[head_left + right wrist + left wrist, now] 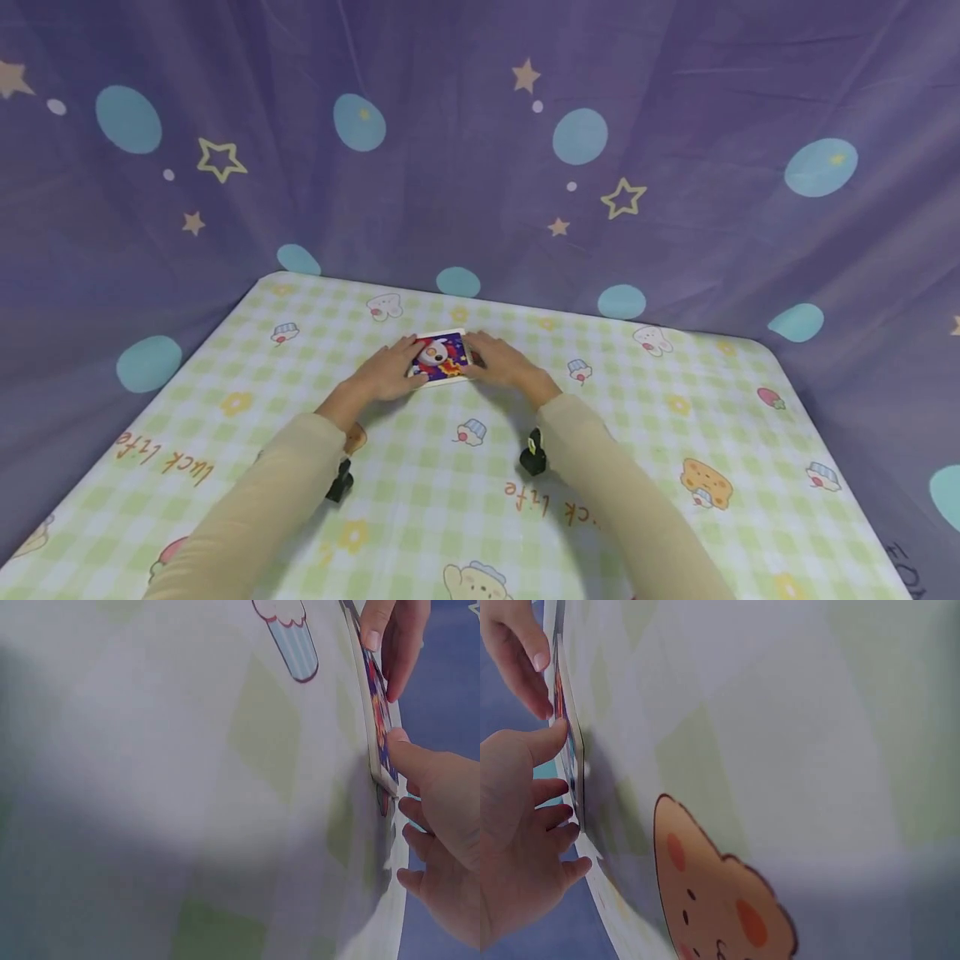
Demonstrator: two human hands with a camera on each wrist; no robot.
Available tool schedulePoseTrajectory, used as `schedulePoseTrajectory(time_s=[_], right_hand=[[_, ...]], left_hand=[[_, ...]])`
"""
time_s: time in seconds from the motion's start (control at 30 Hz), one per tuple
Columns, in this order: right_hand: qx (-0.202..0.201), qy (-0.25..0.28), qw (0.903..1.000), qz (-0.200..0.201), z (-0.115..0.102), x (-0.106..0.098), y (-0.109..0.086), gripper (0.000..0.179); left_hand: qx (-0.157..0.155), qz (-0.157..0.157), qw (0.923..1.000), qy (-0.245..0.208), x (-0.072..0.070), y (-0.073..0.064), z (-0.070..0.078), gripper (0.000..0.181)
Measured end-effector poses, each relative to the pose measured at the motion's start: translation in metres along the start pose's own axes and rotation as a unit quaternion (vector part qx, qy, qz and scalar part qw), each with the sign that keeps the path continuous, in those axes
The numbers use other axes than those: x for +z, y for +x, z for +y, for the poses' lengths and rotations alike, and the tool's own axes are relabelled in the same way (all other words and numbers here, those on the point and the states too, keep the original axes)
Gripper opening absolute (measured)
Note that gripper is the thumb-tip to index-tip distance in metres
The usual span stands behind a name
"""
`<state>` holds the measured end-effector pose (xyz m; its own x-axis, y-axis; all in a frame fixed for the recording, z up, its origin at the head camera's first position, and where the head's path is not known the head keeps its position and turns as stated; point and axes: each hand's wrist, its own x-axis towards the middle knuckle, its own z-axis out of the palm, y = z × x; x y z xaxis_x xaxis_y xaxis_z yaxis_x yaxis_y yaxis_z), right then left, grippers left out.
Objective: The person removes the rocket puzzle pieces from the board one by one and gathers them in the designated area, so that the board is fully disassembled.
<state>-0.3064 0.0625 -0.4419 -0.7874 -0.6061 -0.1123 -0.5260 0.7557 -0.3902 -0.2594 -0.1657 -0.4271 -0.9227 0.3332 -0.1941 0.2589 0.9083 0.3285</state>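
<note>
A flat, square picture board with a pale border lies at the far middle of the table, its print purple, red and white. At its left side is my left hand, thumb by the near corner and fingers towards the far corner. My right hand rests likewise along the right side. In the left wrist view the left thumb touches the board's face, the other fingers loosely spread. The right thumb lies on the board too. A small brown thing shows partly under the right hand, its kind unclear.
The table has a green-and-white checked cloth with printed cartoon figures. Behind it hangs a purple curtain with stars and blue dots. Dark wrist devices sit under both sleeves.
</note>
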Motion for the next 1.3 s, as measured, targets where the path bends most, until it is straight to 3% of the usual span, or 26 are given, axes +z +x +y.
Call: schedulePoseTrajectory(time_s=[0.4,0.7,1.3], right_hand=[[-0.007,-0.012,0.9995,-0.028,-0.010,-0.004,0.000,0.062],[-0.032,-0.050,0.9981,-0.013,-0.006,0.001,-0.003,0.060],[-0.024,-0.059,0.9980,0.005,-0.003,0.003,-0.040,0.059]], left_hand=[[0.002,-0.011,0.9999,0.007,0.002,0.003,0.005,0.069],[-0.001,-0.016,0.9998,0.011,0.005,0.002,0.009,0.066],[0.048,-0.014,0.9985,0.021,0.016,-0.003,0.029,0.066]])
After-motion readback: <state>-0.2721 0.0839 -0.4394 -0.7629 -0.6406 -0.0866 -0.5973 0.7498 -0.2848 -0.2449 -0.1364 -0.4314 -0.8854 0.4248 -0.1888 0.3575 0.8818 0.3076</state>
